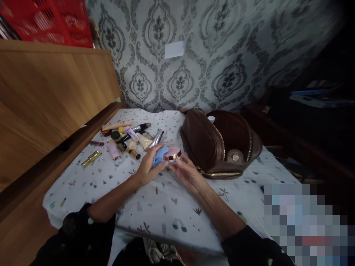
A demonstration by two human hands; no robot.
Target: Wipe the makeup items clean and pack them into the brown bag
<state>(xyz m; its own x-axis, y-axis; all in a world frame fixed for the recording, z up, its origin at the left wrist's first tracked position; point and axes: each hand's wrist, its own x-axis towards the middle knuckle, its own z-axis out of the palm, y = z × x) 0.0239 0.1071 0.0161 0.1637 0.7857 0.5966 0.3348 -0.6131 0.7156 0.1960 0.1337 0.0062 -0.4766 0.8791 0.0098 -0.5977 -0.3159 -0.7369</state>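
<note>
Cosmetics (132, 133) left, bag (198, 142) right — compact (173, 152) between, sheet (155, 199) beneath.

Pink, gold-banded round compact (173, 154), slightly tilted, touching bunched blue cloth (160, 156).

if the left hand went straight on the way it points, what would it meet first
Probably the round pink case in the right hand; the blue cloth in the left hand seems to touch it, though depth is unclear.
</note>
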